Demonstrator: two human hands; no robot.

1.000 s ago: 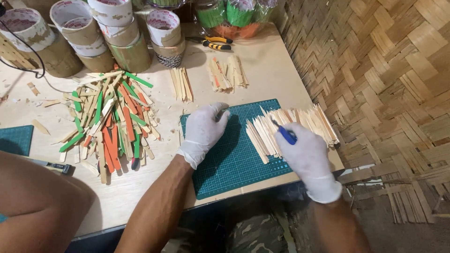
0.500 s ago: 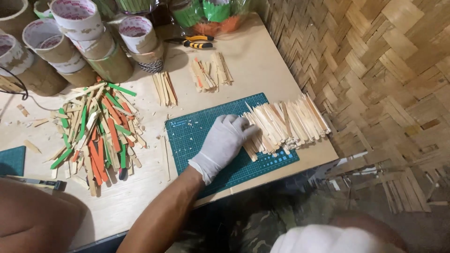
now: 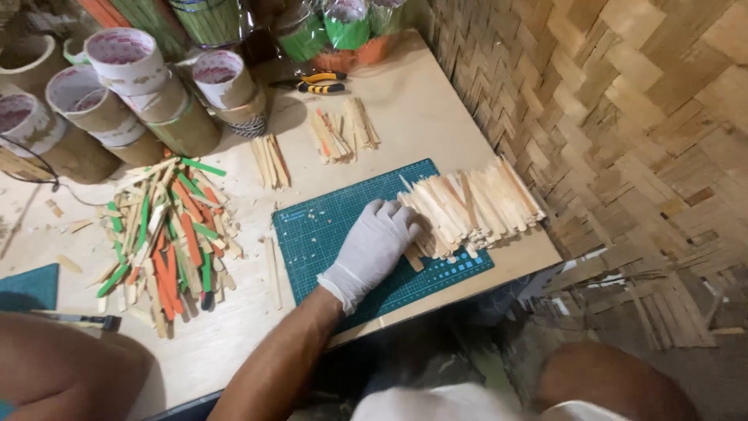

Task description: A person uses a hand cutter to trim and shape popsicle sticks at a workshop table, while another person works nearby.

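A: Only 1 view here, the head camera looking down. What is the left hand [image 3: 372,248] doing?

B: It wears a white glove and lies flat on the dark green gridded cutting mat [image 3: 327,226], fingers spread apart and pressing the near left end of the pile of pale, flat bamboo slats [image 3: 471,206]. It is not clamped on anything; the palm rests, the fingertips touch the slat ends.

A: And the right hand?

B: Out of view. A white shape at the near edge may be its glove or cloth, I cannot tell which.

A: Where does the pile sit?

B: Half on the mat's right part, half on the light wooden tabletop [image 3: 425,117], close to the woven bamboo wall [image 3: 623,117] on the right.

A: How far along does the work look?

B: I judge it midway. The pale slats are gathered in 1 rough stack but their ends are uneven. To the left lies a loose heap of green, orange and plain sticks [image 3: 164,234], unsorted. Far from the hand, 2 small bundles of short sticks [image 3: 339,132] and a smaller bundle [image 3: 271,160] look set aside.

A: Anything else?

B: Cardboard tubes with white rims [image 3: 125,86] far left, and yellow-handled pliers [image 3: 315,82] at the far edge.
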